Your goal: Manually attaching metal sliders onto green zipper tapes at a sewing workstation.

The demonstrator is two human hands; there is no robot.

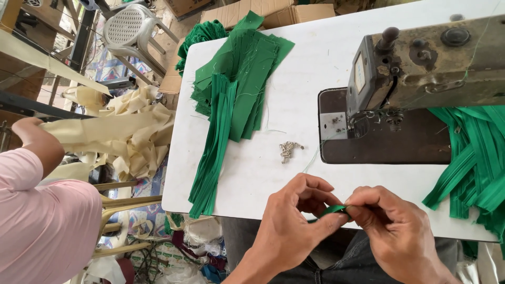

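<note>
Both my hands meet at the near edge of the white table (294,79), pinching one green zipper strip (332,210) between them. My left hand (294,221) grips its near end with thumb and forefinger. My right hand (392,226) closes over the other end, hiding most of the strip. A small heap of metal zipper sliders (288,149) lies on the table just beyond my hands. Long green zipper strips (213,142) lie stacked at the table's left, beside a pile of green fabric pieces (247,73).
A worn sewing machine (426,63) stands at the right on its dark bed (389,144). More green zippers (476,163) hang under its arm. A person in a pink sleeve (42,221) works at the left near cream cloth (131,131). A plastic chair (129,26) and cardboard boxes (273,11) stand behind.
</note>
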